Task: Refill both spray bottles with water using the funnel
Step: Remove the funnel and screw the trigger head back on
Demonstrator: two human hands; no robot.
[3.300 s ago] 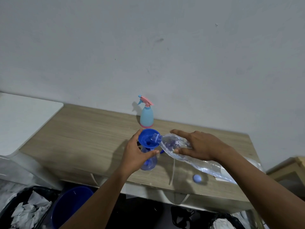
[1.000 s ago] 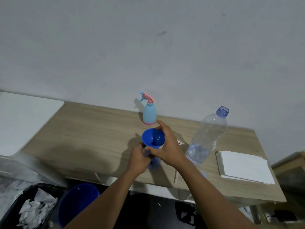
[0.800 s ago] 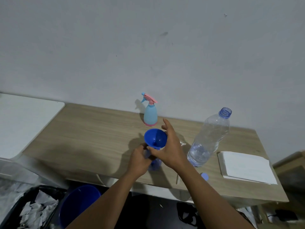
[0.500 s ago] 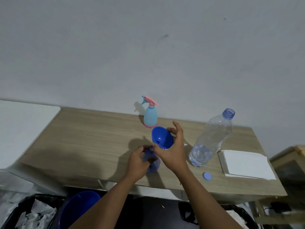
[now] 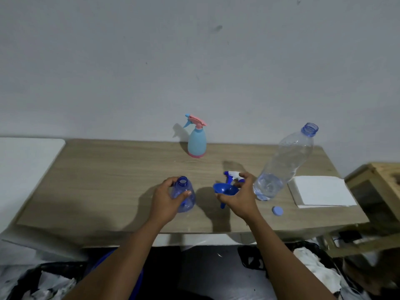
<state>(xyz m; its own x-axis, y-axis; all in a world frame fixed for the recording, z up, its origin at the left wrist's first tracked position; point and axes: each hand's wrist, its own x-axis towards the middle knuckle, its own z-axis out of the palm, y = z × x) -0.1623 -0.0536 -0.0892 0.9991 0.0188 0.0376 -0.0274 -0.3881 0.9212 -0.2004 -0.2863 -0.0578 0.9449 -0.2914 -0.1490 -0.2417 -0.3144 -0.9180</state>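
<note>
My left hand [image 5: 165,201] grips a clear blue spray bottle [image 5: 184,197] that stands on the wooden table [image 5: 108,180] with its neck uncovered. My right hand [image 5: 240,197] holds the blue funnel [image 5: 225,190] just above the table, off to the bottle's right. Behind the funnel lies a blue and white spray head [image 5: 231,176], touched by my right fingertips. A second spray bottle [image 5: 196,140], light blue with a pink trigger, stands capped near the wall. A large clear water bottle [image 5: 283,163] stands uncapped at the right, with a little water at its bottom.
A blue bottle cap [image 5: 277,211] lies near the table's front edge. A white stack of paper [image 5: 320,191] sits at the right end. A white surface [image 5: 23,161] adjoins the table on the left, a wooden crate [image 5: 381,185] on the right. Bins with crumpled paper [image 5: 47,284] stand below.
My right hand lifted the funnel out of the blue bottle's neck and carried it right and down. The water bottle, earlier tipped into the funnel, now stands upright.
</note>
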